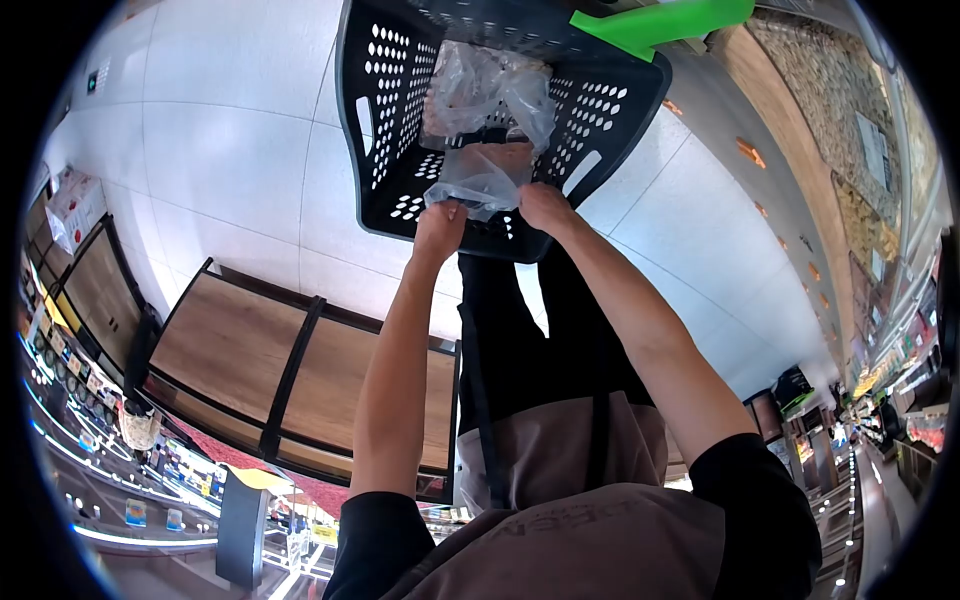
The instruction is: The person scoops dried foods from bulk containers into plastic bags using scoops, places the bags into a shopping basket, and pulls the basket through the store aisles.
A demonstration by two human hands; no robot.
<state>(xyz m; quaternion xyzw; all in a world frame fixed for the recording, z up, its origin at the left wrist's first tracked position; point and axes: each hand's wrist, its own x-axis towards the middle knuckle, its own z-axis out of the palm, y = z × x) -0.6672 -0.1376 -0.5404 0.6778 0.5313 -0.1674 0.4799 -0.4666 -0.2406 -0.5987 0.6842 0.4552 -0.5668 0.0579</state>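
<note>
Inside the black perforated basket (pixel 395 180), a clear plastic bag (pixel 480 190) with something pinkish in it lies at the near side. My left hand (pixel 440 228) is closed on the left end of this bag. On the bag's right end my right hand (pixel 545 208) is closed too, close to the basket's near wall. Farther in, another clear bag (pixel 485 95) with pinkish contents rests against the basket's far side. A green handle (pixel 665 25) sticks out at the basket's upper right.
Pale floor tiles (pixel 230 160) surround the basket. A wood-panelled display stand (pixel 340 390) with black edges is at the lower left, and a white box (pixel 75 208) stands at the far left. A curved counter (pixel 770 110) runs along the right.
</note>
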